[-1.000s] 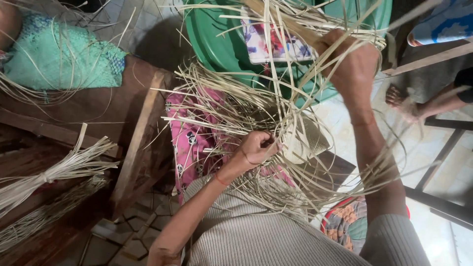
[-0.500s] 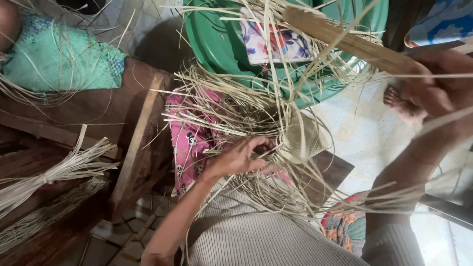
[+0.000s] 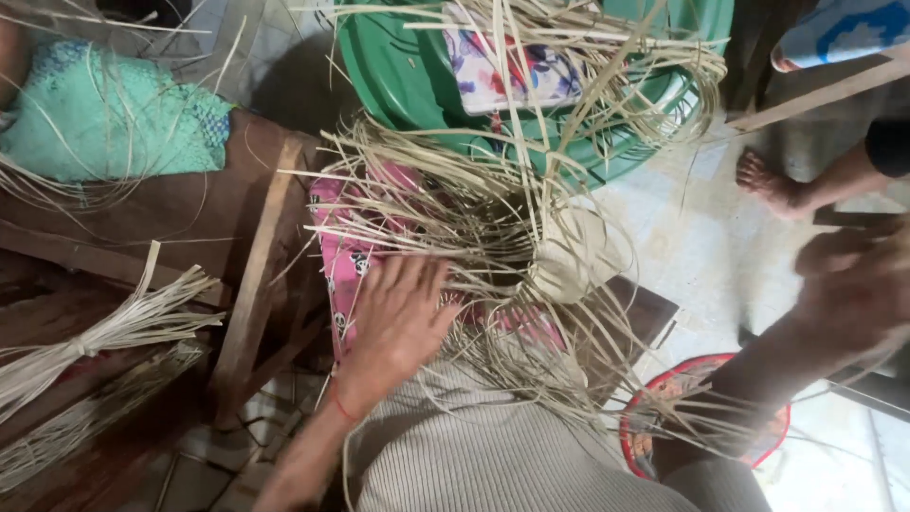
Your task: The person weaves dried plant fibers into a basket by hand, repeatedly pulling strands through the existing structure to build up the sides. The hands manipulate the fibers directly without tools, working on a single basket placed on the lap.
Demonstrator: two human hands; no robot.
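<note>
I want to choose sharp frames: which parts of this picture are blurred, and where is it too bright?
Head view: the right hand is smeared by motion blur; the left hand and straw strips are fairly sharp; the pale floor at right looks overexposed.

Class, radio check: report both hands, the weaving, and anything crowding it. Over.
Left hand flat, open, on the straw strands. Right hand blurred, raised at the right; grip unclear. Half-woven straw piece on the lap. Green tub close behind.

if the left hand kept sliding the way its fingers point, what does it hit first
Probably the tangle of pale straw strips right at the fingertips of the left hand; the green tub lies farther on, though depth is unclear.
</note>
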